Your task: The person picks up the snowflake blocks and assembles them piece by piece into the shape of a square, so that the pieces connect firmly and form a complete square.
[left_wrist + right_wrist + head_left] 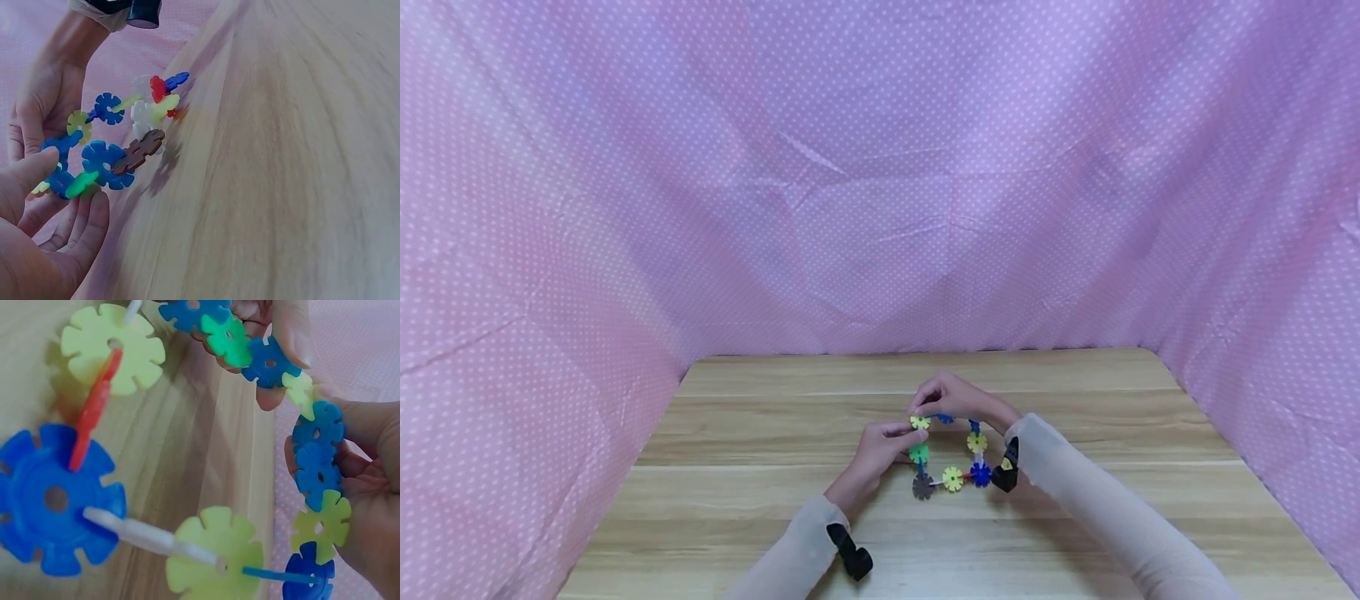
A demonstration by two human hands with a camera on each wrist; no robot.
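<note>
A ring of interlocking plastic snowflake discs (952,479) in yellow, blue, green, brown, white and red hangs upright between both hands, with its shadow on the wood. My left hand (877,450) pinches a blue disc (270,359) on the ring's left side, beside the green disc (82,184). At the top left corner my right hand (955,396) pinches another blue disc (320,428), close to a small yellow one (299,392). The brown disc (922,487) forms the lower left corner, and a dark blue disc (981,475) the lower right.
Beneath the hands lies a wood-grain table (737,467). Pink cloth with white dots (880,208) hangs behind it and along both sides. Each wrist carries a black strap with a camera, the left one (853,557) low over the table.
</note>
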